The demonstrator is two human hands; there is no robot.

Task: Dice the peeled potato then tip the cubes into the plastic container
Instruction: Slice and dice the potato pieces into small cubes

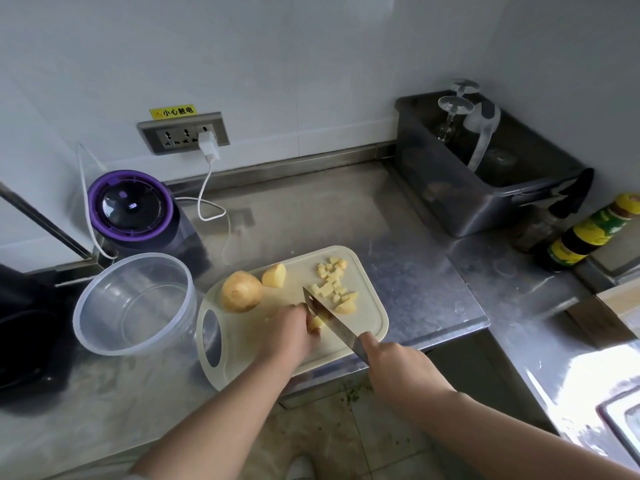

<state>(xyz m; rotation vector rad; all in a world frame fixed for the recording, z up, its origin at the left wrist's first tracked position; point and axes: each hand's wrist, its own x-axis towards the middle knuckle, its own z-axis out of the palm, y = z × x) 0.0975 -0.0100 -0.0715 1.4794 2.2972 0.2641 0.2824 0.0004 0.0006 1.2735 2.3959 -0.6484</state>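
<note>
**Knife on the potato, cubes piling up on the board**

Here we are over the stainless steel worktop, and all the action is on the cream plastic cutting board with the handle hole. The left hand is curled down at the board's centre, its grip pinning a small yellow potato piece under the fingertips. The right hand, at five o'clock of the board, has a full grip wrapped round the handle of the steel kitchen knife. The blade runs up towards eleven o'clock and lies right against that piece, just beside the left fingers.

At one o'clock of the blade lies a loose heap of pale yellow potato cubes. At the board's eleven o'clock sits a round uncut peeled potato, with a chunky yellow potato wedge just beside it on the three o'clock side.

The clear round plastic container waits at nine o'clock of the board, its rim just beside the handle end, with no potato in it.

Further back: a purple-rimmed round appliance at eleven o'clock, a white plug-in charger in the wall socket at twelve, a dark grey plastic tub at two, and a dark sauce bottle with a yellow-green label at three.
</note>
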